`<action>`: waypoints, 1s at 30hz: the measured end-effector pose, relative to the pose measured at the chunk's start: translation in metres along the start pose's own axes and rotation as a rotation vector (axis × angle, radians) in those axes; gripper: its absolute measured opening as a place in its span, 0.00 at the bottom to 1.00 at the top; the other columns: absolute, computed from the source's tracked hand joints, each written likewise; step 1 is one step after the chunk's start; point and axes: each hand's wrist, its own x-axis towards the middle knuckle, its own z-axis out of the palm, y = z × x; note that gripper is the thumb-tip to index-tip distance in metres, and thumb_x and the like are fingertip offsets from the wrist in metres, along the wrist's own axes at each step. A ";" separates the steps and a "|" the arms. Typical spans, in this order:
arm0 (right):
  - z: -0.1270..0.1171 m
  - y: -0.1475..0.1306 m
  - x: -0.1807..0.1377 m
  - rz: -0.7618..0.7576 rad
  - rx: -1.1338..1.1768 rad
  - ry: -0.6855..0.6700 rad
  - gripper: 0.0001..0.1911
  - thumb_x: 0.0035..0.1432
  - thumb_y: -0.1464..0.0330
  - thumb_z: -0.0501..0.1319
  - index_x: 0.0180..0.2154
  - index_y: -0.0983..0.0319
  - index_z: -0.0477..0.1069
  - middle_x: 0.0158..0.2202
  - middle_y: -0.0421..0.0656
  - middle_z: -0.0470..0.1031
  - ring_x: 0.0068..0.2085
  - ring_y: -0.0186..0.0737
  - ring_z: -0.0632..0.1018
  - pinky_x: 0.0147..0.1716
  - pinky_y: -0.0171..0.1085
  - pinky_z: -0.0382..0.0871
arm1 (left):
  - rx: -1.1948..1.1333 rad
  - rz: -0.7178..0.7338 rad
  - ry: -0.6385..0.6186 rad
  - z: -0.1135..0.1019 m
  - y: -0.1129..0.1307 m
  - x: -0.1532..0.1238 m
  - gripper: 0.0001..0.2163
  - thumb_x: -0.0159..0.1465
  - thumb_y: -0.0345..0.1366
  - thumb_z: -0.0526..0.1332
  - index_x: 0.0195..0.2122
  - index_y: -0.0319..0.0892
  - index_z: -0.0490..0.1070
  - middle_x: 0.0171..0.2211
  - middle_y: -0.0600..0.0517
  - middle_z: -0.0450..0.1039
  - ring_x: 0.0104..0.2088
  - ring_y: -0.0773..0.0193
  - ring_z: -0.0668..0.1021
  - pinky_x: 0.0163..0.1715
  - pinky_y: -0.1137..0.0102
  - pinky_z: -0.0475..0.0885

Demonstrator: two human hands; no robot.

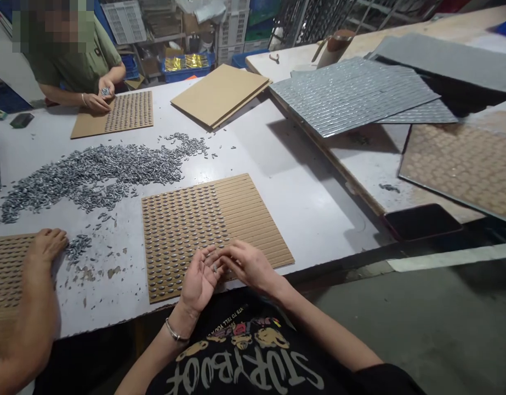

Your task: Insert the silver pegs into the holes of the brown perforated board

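Note:
A brown slotted board lies in front of me on the white table, its left part filled with small grey metal pieces. My left hand is cupped palm-up at the board's near edge, with a few small grey pieces in it. My right hand reaches across to that palm with its fingertips pinched together at the pieces. A big scattered pile of the same grey pieces lies to the left on the table.
Another person's arm and hand rest at a second board on the near left. A seated person works a third board at the far left. Blank boards are stacked at the back; filled silvery sheets lie right.

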 end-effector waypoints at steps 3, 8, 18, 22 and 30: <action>0.008 -0.014 -0.015 -0.111 -0.090 -0.032 0.10 0.66 0.68 0.54 0.42 0.58 0.73 0.41 0.47 0.74 0.41 0.42 0.71 0.42 0.40 0.63 | 0.000 -0.016 -0.005 0.008 -0.002 -0.003 0.20 0.65 0.49 0.55 0.51 0.40 0.67 0.45 0.43 0.74 0.42 0.62 0.78 0.40 0.70 0.73; 0.013 -0.009 -0.026 -0.069 0.030 0.031 0.08 0.65 0.69 0.55 0.37 0.60 0.72 0.36 0.46 0.75 0.39 0.41 0.73 0.41 0.38 0.65 | 0.064 -0.036 0.021 0.014 -0.005 -0.008 0.19 0.64 0.49 0.56 0.50 0.40 0.67 0.48 0.42 0.73 0.48 0.60 0.76 0.44 0.70 0.72; 0.004 -0.003 -0.032 0.159 0.442 0.074 0.06 0.61 0.66 0.59 0.36 0.60 0.74 0.32 0.41 0.77 0.34 0.36 0.76 0.35 0.34 0.69 | 0.666 -0.027 -0.074 -0.006 -0.013 -0.008 0.14 0.60 0.46 0.62 0.32 0.40 0.65 0.25 0.56 0.68 0.22 0.73 0.70 0.21 0.77 0.64; 0.005 0.006 -0.024 0.269 0.524 0.031 0.06 0.60 0.67 0.60 0.36 0.61 0.75 0.33 0.41 0.78 0.34 0.36 0.77 0.34 0.33 0.69 | 0.740 0.038 -0.046 -0.006 -0.012 -0.006 0.14 0.60 0.47 0.61 0.34 0.41 0.66 0.25 0.57 0.66 0.23 0.72 0.70 0.21 0.77 0.64; 0.017 0.044 0.014 0.278 0.122 0.112 0.06 0.56 0.74 0.59 0.33 0.60 0.74 0.32 0.40 0.77 0.36 0.37 0.76 0.38 0.34 0.66 | 0.714 0.210 0.167 -0.017 0.010 -0.010 0.15 0.57 0.48 0.63 0.37 0.41 0.70 0.30 0.54 0.71 0.25 0.71 0.72 0.24 0.76 0.67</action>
